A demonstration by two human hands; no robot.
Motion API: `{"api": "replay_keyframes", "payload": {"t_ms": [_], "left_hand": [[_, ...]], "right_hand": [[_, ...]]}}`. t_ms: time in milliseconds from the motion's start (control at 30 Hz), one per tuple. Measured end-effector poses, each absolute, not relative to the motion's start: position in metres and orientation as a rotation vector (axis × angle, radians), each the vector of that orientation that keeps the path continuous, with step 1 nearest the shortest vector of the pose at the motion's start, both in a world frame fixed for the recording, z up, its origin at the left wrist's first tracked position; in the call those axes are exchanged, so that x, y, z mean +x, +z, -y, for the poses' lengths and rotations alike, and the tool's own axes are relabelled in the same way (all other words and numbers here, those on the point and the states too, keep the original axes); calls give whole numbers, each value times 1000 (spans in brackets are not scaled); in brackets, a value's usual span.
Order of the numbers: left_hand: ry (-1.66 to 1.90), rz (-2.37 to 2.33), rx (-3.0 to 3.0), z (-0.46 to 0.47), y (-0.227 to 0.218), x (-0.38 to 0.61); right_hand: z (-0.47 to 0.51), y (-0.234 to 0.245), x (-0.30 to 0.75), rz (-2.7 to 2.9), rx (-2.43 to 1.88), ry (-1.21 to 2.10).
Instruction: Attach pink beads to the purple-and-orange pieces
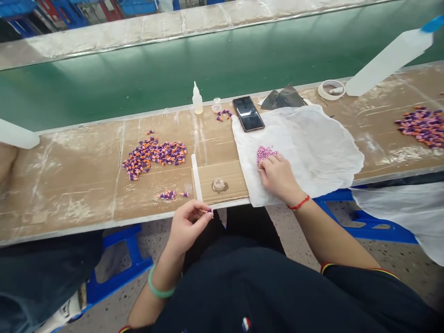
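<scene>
My left hand (189,226) hovers just below the bench edge, its fingers pinched on a small purple and orange piece (209,210). My right hand (277,178) rests on a white sheet (322,143), fingers curled at a small heap of pink beads (265,153). I cannot make out whether those fingers hold anything. A large pile of purple and orange pieces (154,155) lies to the left on the cardboard-covered bench (69,185). A smaller cluster (168,194) sits near the front edge, beside a little clear dish (218,184).
A glue bottle (197,99), a small clear cup (217,104) and a black phone (248,113) stand at the bench's back. Tape roll (331,89), another pile of pieces (423,126) and a large white bottle (388,58) are at right. Green conveyor (208,60) runs behind. Someone's leg (45,273) is at left.
</scene>
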State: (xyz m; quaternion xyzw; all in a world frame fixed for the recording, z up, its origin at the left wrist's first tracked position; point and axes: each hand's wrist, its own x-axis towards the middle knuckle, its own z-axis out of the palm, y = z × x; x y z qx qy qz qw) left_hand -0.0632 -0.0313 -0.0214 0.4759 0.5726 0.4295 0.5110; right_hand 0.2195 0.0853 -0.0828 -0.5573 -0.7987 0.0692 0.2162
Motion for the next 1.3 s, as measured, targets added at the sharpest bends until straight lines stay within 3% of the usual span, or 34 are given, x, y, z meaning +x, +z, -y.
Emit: {"api": "replay_keyframes", "payload": {"t_ms": [200, 433, 533, 1100, 1300], "left_hand": [[1038, -1327, 1233, 31, -18, -58], [944, -1185, 1309, 17, 5, -38], [898, -1118, 1338, 12, 15, -29], [910, -1140, 1347, 5, 14, -20], [998, -1192, 1275, 5, 6, -15]], "right_hand": [[-75, -73, 211, 2200, -1438, 219], [-34, -11, 176, 2225, -877, 578], [-25, 8, 165, 2224, -764, 587], [-20, 22, 160, 2389, -752, 306], [-18, 19, 156, 2295, -810, 379]]}}
